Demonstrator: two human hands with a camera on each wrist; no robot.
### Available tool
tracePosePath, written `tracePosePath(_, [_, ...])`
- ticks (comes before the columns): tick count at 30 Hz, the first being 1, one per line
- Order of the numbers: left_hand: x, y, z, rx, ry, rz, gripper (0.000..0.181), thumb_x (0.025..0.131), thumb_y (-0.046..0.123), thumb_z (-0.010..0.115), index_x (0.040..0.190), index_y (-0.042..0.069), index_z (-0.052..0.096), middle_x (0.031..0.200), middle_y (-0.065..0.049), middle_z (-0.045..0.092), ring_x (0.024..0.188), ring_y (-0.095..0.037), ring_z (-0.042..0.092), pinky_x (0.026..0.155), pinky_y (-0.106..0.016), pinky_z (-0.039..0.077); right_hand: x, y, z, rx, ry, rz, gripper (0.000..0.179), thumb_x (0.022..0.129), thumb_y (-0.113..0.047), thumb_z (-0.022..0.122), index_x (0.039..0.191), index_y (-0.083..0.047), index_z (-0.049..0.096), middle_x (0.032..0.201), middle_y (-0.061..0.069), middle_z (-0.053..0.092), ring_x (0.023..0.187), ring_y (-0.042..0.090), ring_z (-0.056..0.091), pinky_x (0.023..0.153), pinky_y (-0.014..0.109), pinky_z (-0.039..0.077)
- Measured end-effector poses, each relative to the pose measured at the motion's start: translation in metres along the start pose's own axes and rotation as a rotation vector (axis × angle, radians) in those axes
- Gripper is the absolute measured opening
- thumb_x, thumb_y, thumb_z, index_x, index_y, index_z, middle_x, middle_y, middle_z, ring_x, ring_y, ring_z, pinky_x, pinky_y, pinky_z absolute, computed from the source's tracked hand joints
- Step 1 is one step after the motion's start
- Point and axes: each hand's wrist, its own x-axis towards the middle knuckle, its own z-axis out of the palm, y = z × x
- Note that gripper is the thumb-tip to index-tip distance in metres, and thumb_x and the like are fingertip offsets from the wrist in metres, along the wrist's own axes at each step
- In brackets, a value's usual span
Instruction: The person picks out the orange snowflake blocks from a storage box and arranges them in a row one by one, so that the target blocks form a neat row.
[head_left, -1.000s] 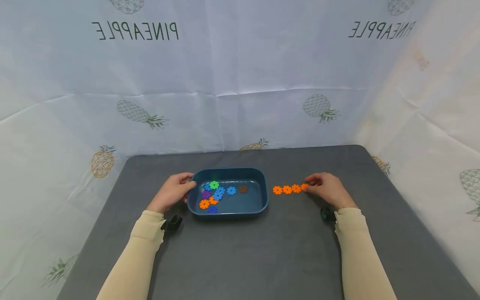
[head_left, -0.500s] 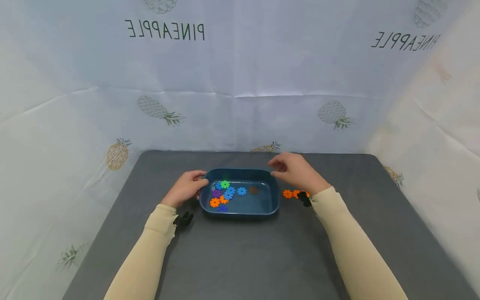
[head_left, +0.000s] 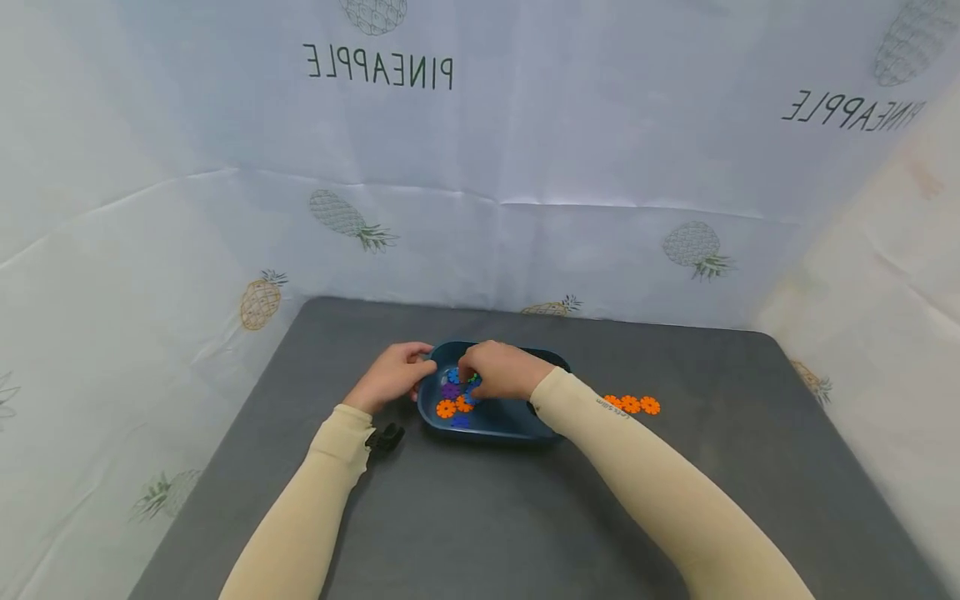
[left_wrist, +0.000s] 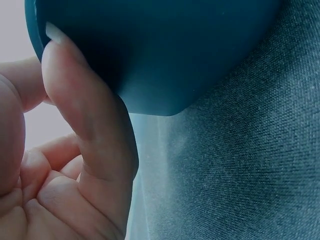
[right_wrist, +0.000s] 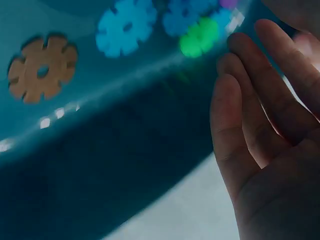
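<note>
A dark blue tray [head_left: 510, 425] on the table holds several notched plastic discs. My left hand [head_left: 390, 375] grips its left end, the thumb [left_wrist: 75, 85] against the wall at the rim. Inside the tray, my right hand [head_left: 504, 371] is low over the discs, its fingers [right_wrist: 230, 110] gently bent and nothing visible in them. Just beyond those fingertips lies a green disc [right_wrist: 200, 37], beside blue discs [right_wrist: 126, 27]. A brown disc [right_wrist: 42, 68] lies farther off in the right wrist view. Purple [head_left: 450, 391] and orange discs [head_left: 446, 409] show left of the right hand.
On the table [head_left: 450, 517], right of the tray, a row of orange discs [head_left: 631, 404] is partly hidden behind the right sleeve [head_left: 637, 450]. A white pineapple-print cloth [head_left: 480, 242] hangs behind the table and at its sides.
My right hand has left the orange row and travelled left over the rim into the tray. The left hand keeps its grip on the tray. The head view has turned slightly left.
</note>
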Motion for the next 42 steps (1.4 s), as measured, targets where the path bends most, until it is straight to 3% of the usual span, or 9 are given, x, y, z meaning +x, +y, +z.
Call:
tracePosePath(7, [-0.001,0.005,0.002,0.001,0.004,0.016,0.047,0.105,0.025,0.064,0.149,0.009,0.062,0.085,-0.008,0.068,0.059,-0.021,0.061,0.065,-0.038,0.060,0.013,-0.003,0.016,-0.117,-0.002,-0.037,0.019,0.095,-0.029,0.085,0.109,-0.017,0.081,0.109,-0.001,0.074,0.102,0.015,0.066,0.100,0.035,0.060])
tracePosePath(14, [-0.003,0.002,0.001,-0.003,0.003,0.009,0.048,0.105,0.025,0.064,0.151,0.008,0.061,0.087,-0.009,0.069,0.060,-0.020,0.062,0.066,-0.039,0.061,0.019,-0.008,0.023,-0.172,0.006,-0.062,0.014,0.094,-0.026,0.086,0.103,-0.017,0.081,0.103,-0.001,0.072,0.095,0.013,0.063,0.094,0.032,0.060])
tracePosePath(23, [-0.003,0.003,0.001,-0.014,0.000,0.012,0.046,0.106,0.025,0.064,0.149,0.009,0.062,0.086,-0.010,0.068,0.060,-0.020,0.061,0.066,-0.040,0.061,0.022,-0.011,0.024,-0.148,-0.002,-0.075,0.010,0.095,-0.022,0.085,0.102,-0.017,0.080,0.099,-0.003,0.074,0.087,0.011,0.064,0.088,0.030,0.061])
tracePosePath(35, [0.000,0.007,0.003,-0.001,0.003,0.007,0.048,0.106,0.025,0.063,0.151,0.008,0.060,0.087,-0.009,0.069,0.059,-0.020,0.061,0.064,-0.038,0.060,0.007,0.000,-0.001,-0.065,-0.024,0.012,0.020,0.097,-0.022,0.082,0.116,-0.015,0.081,0.111,0.001,0.071,0.099,0.015,0.065,0.095,0.034,0.060])
tracePosePath(42, [-0.002,0.007,0.002,0.007,0.007,-0.012,0.046,0.106,0.024,0.063,0.150,0.008,0.061,0.083,-0.008,0.065,0.060,-0.021,0.061,0.065,-0.037,0.061,-0.006,-0.004,-0.026,-0.003,-0.010,-0.002,0.030,0.099,-0.019,0.079,0.128,-0.009,0.078,0.122,0.005,0.072,0.112,0.020,0.065,0.103,0.040,0.059])
